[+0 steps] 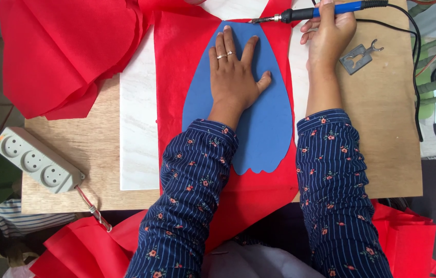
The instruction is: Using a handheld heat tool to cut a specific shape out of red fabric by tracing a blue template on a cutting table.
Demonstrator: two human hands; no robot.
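My left hand (234,72) lies flat, fingers spread, on a blue petal-shaped template (264,128). The template rests on a sheet of red fabric (176,56) spread over a white marble slab (138,128). My right hand (329,36) grips a blue-handled soldering iron (326,11). The iron's metal tip touches the red fabric at the template's top edge. A black cord (413,46) runs from the iron's rear down the right side of the board.
A pile of red fabric pieces (68,51) lies at the upper left. A grey power strip (35,160) sits at the wooden board's (387,139) left edge. A small metal iron stand (358,57) lies right of my right hand. More red fabric (84,252) hangs below.
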